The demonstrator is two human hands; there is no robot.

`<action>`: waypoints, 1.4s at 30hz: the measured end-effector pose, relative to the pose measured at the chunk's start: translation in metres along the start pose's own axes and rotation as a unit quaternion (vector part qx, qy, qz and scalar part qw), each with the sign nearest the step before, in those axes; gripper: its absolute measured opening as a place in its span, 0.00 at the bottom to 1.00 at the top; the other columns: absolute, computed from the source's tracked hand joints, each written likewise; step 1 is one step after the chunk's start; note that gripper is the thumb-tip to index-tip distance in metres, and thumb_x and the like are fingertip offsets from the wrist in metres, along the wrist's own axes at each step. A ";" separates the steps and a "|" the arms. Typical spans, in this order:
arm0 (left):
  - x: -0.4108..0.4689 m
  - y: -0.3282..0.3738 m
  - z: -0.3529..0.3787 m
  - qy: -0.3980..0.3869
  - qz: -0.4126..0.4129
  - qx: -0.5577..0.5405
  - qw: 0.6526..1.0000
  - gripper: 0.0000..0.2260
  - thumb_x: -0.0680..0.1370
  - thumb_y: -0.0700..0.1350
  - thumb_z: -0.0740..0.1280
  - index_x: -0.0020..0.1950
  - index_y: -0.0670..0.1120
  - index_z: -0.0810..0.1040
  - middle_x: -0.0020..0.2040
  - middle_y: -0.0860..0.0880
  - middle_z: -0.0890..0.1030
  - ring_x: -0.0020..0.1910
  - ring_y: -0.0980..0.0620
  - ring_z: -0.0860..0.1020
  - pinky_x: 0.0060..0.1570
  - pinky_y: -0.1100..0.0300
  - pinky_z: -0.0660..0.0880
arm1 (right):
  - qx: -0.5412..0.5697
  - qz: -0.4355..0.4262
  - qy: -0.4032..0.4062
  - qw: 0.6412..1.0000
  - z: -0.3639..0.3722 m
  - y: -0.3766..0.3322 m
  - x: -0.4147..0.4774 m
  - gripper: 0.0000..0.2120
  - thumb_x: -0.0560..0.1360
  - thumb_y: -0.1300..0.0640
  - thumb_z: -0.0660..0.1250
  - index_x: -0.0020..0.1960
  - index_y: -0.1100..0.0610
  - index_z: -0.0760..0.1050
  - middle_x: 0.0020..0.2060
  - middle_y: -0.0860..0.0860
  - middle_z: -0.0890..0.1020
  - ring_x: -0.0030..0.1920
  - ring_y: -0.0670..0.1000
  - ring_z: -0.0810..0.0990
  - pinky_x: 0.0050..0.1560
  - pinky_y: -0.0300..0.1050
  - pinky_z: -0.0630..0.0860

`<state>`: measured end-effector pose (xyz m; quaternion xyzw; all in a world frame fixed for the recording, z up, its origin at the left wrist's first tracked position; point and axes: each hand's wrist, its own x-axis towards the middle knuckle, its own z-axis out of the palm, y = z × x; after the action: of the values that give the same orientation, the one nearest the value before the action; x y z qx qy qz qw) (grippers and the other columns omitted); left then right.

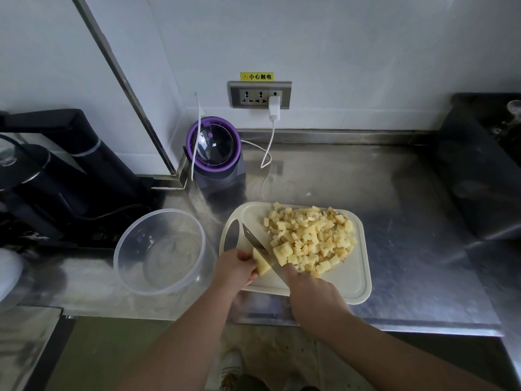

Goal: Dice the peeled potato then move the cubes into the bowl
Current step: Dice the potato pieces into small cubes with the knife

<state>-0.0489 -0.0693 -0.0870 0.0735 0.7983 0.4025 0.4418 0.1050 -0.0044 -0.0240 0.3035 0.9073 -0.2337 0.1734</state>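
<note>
On the white cutting board [352, 280] lies a wide heap of yellow potato cubes [310, 238]. At the board's near left corner my left hand [235, 268] grips the last uncut potato piece [261, 265]. My right hand [310, 292] holds the handle of a knife [258, 245], whose blade runs up and left between the piece and the heap, right against the piece. The clear plastic bowl [124, 266] stands to the left of the board with nothing in it.
A purple-rimmed blender [214, 148] stands behind the board, with a white charger cable [267, 148] hanging from the wall socket. Black appliances [56, 179] fill the left side. A dark sink [485, 165] sits at the right. The steel counter's front edge [394, 325] is close.
</note>
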 end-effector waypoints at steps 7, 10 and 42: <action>0.001 -0.005 0.001 0.017 0.018 -0.024 0.999 0.09 0.77 0.34 0.66 0.40 0.47 0.77 0.36 0.45 0.80 0.31 0.52 0.78 0.34 0.60 0.78 | 0.004 -0.005 -0.006 1.000 0.005 0.000 -0.001 0.24 0.82 0.58 0.60 0.75 0.51 0.55 0.56 0.48 0.78 0.48 0.48 0.80 0.46 0.37 0.78; 0.003 -0.007 0.002 0.018 0.015 -0.029 0.999 0.08 0.77 0.34 0.66 0.41 0.46 0.77 0.35 0.45 0.80 0.28 0.53 0.77 0.35 0.59 0.77 | -0.008 -0.005 -0.014 1.000 0.006 0.000 0.000 0.23 0.82 0.58 0.61 0.73 0.51 0.56 0.54 0.49 0.78 0.48 0.49 0.81 0.46 0.38 0.78; -0.002 -0.012 0.000 0.013 0.030 -0.026 0.999 0.07 0.74 0.32 0.65 0.38 0.40 0.79 0.24 0.48 0.76 0.26 0.51 0.71 0.34 0.58 0.70 | 0.014 0.003 -0.026 1.000 0.007 -0.008 -0.001 0.26 0.81 0.58 0.63 0.74 0.50 0.56 0.46 0.45 0.73 0.39 0.45 0.76 0.32 0.32 0.69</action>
<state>-0.0446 -0.0777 -0.0940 0.0809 0.7906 0.4373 0.4210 0.1020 -0.0144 -0.0261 0.3022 0.8985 -0.2535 0.1928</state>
